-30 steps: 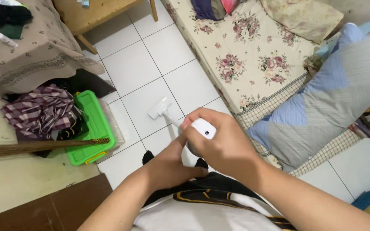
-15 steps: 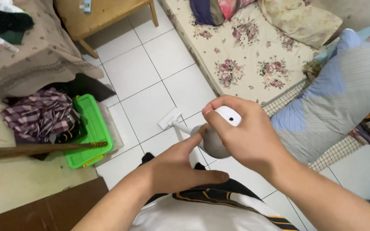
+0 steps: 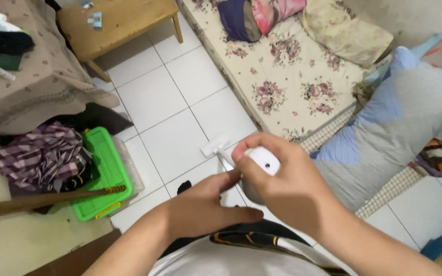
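Observation:
My right hand (image 3: 288,190) is wrapped around the handle of a white stick vacuum cleaner (image 3: 263,160), low in the middle of the view. Its thin tube runs down to a flat white nozzle (image 3: 214,147) that rests on the white tiled floor (image 3: 170,87), close to the edge of the mattress. My left hand (image 3: 200,209) lies just left of and below the right one, fingers stretched out and apart. Its index finger touches the vacuum's grey body, which is mostly hidden behind my right hand.
A floral-sheeted mattress (image 3: 282,76) with a large blue-grey pillow (image 3: 390,128) fills the right side. At left stand a green plastic box (image 3: 103,168), a plaid cloth heap (image 3: 37,156), a broom handle (image 3: 37,200) and a cloth-covered table (image 3: 37,76). A wooden stool (image 3: 118,23) is behind.
The nozzle has slid right across the tiles toward the mattress edge. My left hand has come out from under the right hand and spread its fingers against the vacuum's body.

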